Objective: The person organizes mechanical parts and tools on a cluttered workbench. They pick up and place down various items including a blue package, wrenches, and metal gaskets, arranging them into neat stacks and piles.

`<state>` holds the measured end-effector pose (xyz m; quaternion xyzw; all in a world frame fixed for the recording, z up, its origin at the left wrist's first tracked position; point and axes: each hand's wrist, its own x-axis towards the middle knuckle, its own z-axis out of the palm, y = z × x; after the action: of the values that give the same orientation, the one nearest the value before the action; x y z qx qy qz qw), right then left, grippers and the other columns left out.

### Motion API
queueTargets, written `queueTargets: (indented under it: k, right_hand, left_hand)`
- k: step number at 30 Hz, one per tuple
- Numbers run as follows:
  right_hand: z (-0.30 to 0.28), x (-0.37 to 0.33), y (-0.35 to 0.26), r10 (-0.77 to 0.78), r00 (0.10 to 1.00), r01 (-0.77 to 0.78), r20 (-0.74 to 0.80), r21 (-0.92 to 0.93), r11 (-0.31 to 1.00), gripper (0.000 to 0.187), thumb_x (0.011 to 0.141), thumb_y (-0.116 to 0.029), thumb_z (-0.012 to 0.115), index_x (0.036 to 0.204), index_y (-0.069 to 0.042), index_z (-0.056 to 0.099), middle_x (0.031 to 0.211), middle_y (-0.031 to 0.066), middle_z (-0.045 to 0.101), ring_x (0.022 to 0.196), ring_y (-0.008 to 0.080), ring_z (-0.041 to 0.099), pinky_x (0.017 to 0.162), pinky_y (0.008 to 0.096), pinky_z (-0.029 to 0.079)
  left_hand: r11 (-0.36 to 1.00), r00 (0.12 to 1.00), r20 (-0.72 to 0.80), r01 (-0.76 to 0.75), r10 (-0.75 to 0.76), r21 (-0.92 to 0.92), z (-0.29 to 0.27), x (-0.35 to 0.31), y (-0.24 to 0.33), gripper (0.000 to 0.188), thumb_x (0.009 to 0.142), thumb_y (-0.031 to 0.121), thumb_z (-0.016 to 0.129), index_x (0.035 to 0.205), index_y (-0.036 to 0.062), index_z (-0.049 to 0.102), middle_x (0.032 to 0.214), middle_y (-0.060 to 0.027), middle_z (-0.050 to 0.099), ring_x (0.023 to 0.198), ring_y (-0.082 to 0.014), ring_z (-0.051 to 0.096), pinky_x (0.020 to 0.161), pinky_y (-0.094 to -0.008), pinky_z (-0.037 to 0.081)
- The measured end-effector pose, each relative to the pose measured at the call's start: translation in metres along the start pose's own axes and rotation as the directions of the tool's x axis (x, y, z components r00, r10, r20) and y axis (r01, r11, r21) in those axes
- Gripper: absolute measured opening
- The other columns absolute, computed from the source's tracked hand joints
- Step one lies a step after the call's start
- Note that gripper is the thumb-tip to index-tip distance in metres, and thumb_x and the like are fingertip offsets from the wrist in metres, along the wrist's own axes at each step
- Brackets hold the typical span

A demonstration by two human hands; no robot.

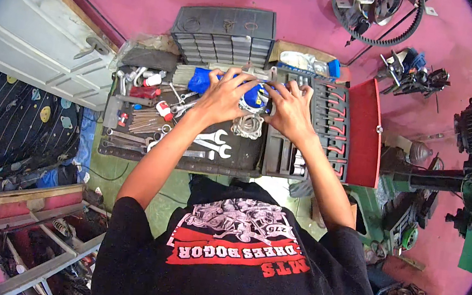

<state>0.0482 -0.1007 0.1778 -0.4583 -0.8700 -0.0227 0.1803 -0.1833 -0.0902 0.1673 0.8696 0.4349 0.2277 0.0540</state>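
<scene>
Both hands are closed around the sides of a round metal part [242, 104] at the middle of the bench. Blue material with yellow marks shows within its rim; whether it is part of it or lies behind, I cannot tell. My left hand [224, 96] grips the left side, fingers bent over the top. On the opposite side, my right hand [291, 112] curls its fingers the same way. Just below them a cast metal ring-shaped part [247, 126] lies on the dark mat. A blue packet [199, 80] is partly hidden behind my left hand.
Combination wrenches [211, 143] and other hand tools cover the mat's left side. A small-drawer cabinet [224, 34] stands behind. To the right are a socket tray [282, 153] and a red toolbox lid [365, 134]. A green machine [467, 182] stands farther right.
</scene>
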Motion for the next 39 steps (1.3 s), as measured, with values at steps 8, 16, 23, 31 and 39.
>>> queueTargets:
  k: [8, 16, 23, 31, 39]
  right_hand:
    - [-0.061, 0.046, 0.005, -0.088, 0.984, 0.071, -0.156, -0.114, 0.991, 0.079, 0.06, -0.032, 0.091, 0.133, -0.013, 0.065, 0.133, -0.0005, 0.063, 0.12, 0.0222, 0.054, 0.103, 0.058, 0.034]
    - [-0.117, 0.083, 0.012, -0.196, 0.937, 0.128, -0.29, -0.238, 0.963, 0.079, 0.061, -0.025, 0.09, 0.134, -0.013, 0.064, 0.135, -0.0017, 0.061, 0.116, 0.0218, 0.054, 0.102, 0.0573, 0.035]
    - [-0.151, 0.111, 0.017, -0.276, 0.891, 0.149, -0.361, -0.343, 0.928, 0.079, 0.06, -0.029, 0.089, 0.134, -0.014, 0.065, 0.135, -0.0031, 0.06, 0.115, 0.0209, 0.054, 0.098, 0.0572, 0.04]
    - [-0.188, 0.144, 0.026, -0.344, 0.841, 0.144, -0.417, -0.44, 0.886, 0.073, 0.064, -0.032, 0.087, 0.132, -0.014, 0.066, 0.133, -0.003, 0.06, 0.113, 0.0197, 0.054, 0.098, 0.0563, 0.039]
    - [-0.214, 0.184, 0.038, -0.389, 0.776, 0.103, -0.497, -0.508, 0.855, 0.068, 0.065, -0.032, 0.087, 0.128, -0.016, 0.069, 0.133, -0.003, 0.063, 0.116, 0.0195, 0.056, 0.099, 0.0562, 0.039]
  left_hand:
    - [0.977, 0.983, -0.144, -0.086, 0.115, 0.193, -0.06, 0.042, -0.003, 0.081, 0.063, 0.04, 0.09, 0.137, 0.0187, 0.064, 0.137, 0.0008, 0.059, 0.133, -0.0258, 0.045, 0.103, -0.056, 0.027]
    - [0.905, 0.941, -0.218, -0.157, 0.258, 0.396, -0.123, 0.078, -0.003, 0.09, 0.06, 0.036, 0.089, 0.144, 0.0259, 0.058, 0.14, 0.0044, 0.056, 0.13, -0.0227, 0.045, 0.099, -0.0535, 0.029]
    - [0.837, 0.9, -0.263, -0.171, 0.348, 0.52, -0.157, 0.101, -0.01, 0.084, 0.069, 0.045, 0.085, 0.146, 0.0259, 0.058, 0.14, 0.0061, 0.056, 0.133, -0.0198, 0.044, 0.102, -0.0531, 0.025]
    - [0.786, 0.861, -0.324, -0.131, 0.393, 0.605, -0.193, 0.137, -0.013, 0.08, 0.072, 0.047, 0.084, 0.145, 0.028, 0.059, 0.14, 0.0112, 0.057, 0.133, -0.0196, 0.043, 0.101, -0.0517, 0.024]
    - [0.716, 0.827, -0.341, -0.103, 0.447, 0.69, -0.232, 0.175, -0.023, 0.08, 0.072, 0.051, 0.083, 0.146, 0.0339, 0.058, 0.142, 0.0124, 0.058, 0.137, -0.0196, 0.041, 0.102, -0.0527, 0.023]
